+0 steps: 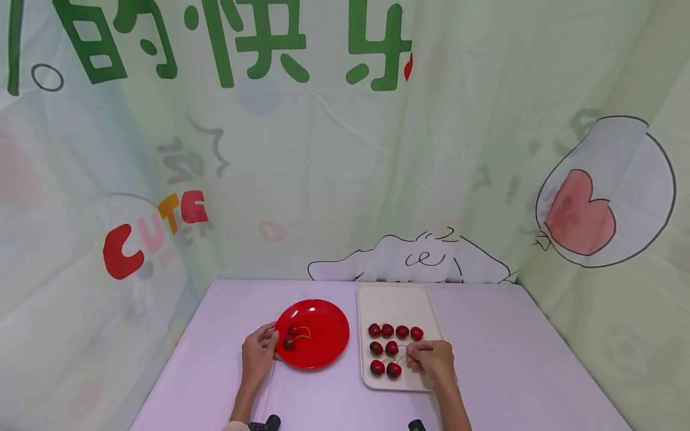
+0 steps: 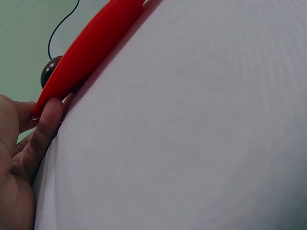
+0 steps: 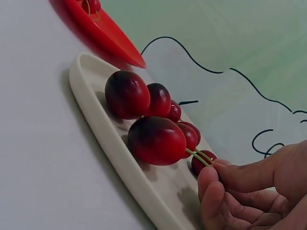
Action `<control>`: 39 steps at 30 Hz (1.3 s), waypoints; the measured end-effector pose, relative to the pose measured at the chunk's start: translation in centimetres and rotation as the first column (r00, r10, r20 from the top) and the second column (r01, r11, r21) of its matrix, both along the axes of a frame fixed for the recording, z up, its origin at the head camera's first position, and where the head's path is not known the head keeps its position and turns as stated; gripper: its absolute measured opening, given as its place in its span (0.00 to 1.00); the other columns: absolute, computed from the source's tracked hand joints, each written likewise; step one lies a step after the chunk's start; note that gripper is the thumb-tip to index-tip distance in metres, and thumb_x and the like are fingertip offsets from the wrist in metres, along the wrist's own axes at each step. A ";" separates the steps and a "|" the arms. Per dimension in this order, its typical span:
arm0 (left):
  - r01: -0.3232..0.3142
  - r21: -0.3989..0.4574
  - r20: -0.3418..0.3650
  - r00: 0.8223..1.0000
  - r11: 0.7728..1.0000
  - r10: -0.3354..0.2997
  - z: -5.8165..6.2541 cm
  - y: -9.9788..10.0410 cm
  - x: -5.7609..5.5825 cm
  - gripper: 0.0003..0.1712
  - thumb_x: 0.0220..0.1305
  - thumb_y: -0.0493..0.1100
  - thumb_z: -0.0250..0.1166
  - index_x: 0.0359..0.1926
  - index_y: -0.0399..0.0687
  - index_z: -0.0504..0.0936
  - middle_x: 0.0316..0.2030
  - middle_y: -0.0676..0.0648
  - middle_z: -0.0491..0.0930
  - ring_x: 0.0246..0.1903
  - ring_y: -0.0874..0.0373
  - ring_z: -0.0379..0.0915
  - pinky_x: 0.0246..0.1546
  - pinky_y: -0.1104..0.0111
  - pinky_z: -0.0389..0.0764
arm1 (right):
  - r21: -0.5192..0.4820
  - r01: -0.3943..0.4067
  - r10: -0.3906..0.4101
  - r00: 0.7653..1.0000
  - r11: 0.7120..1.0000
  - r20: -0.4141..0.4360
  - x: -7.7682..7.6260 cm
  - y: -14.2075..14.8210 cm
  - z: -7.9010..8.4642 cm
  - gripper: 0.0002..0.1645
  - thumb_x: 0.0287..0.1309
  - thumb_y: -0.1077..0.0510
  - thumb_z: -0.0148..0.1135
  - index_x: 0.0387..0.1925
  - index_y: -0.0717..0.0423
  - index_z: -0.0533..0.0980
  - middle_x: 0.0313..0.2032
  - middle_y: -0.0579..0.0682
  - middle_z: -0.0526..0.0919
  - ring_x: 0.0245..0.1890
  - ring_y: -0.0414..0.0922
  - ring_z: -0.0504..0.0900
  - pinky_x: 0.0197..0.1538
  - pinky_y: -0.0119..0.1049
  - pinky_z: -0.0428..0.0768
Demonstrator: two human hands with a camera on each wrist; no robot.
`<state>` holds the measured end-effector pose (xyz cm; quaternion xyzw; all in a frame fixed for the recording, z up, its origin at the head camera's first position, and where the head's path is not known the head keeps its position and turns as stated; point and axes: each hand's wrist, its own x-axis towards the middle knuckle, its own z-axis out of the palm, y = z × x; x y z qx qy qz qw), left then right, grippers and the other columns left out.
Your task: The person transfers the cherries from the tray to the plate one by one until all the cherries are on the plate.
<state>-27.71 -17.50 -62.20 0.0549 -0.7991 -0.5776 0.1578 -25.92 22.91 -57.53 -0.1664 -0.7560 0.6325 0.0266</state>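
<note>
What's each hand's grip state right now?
Left hand: closed, holding the edge of the red plate.
Right hand: closed, pinching cherry stems between thumb and finger.

On the tabletop: plate to the left, tray just beside it to the right. On the plate's left part, two cherries; at its left rim, left hand. On the tray, eight cherries: four behind, two midway, two in front. Over its right side, right hand. Behind everything, curtain.
</note>
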 end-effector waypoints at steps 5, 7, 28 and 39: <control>-0.002 0.002 -0.007 1.000 1.000 0.002 0.1 0.1 0.1 0.19 0.79 0.35 0.65 0.66 0.34 0.84 0.50 0.30 0.89 0.24 0.61 0.85 0.26 0.76 0.85 | -0.057 0.008 -0.006 1.000 0.998 0.026 0.1 0.2 0.1 0.08 0.64 0.74 0.71 0.42 0.80 0.85 0.23 0.51 0.89 0.23 0.39 0.87 0.27 0.28 0.87; -0.003 0.003 0.001 1.000 1.000 0.003 0.1 0.1 0.1 0.19 0.79 0.36 0.65 0.66 0.35 0.84 0.50 0.31 0.89 0.24 0.61 0.85 0.26 0.77 0.85 | -0.072 0.014 -0.012 1.000 0.997 0.028 0.2 0.2 0.2 0.07 0.64 0.75 0.71 0.42 0.80 0.85 0.24 0.51 0.89 0.23 0.39 0.87 0.27 0.29 0.87; -0.007 0.002 0.028 1.000 1.000 0.007 0.3 0.1 0.1 0.20 0.80 0.37 0.64 0.68 0.37 0.83 0.51 0.32 0.89 0.26 0.60 0.85 0.28 0.78 0.85 | -0.178 0.064 -0.056 0.997 0.982 0.050 -0.1 0.6 0.0 0.07 0.66 0.74 0.70 0.42 0.79 0.85 0.23 0.51 0.89 0.22 0.39 0.86 0.26 0.28 0.87; -0.004 0.003 0.008 1.000 1.000 0.004 0.4 0.2 0.1 0.20 0.80 0.36 0.64 0.67 0.36 0.83 0.51 0.31 0.88 0.24 0.61 0.84 0.28 0.77 0.86 | -0.214 0.068 -0.061 0.997 0.975 0.043 0.5 0.1 1.4 0.10 0.67 0.74 0.69 0.45 0.81 0.84 0.25 0.52 0.90 0.23 0.40 0.87 0.28 0.29 0.88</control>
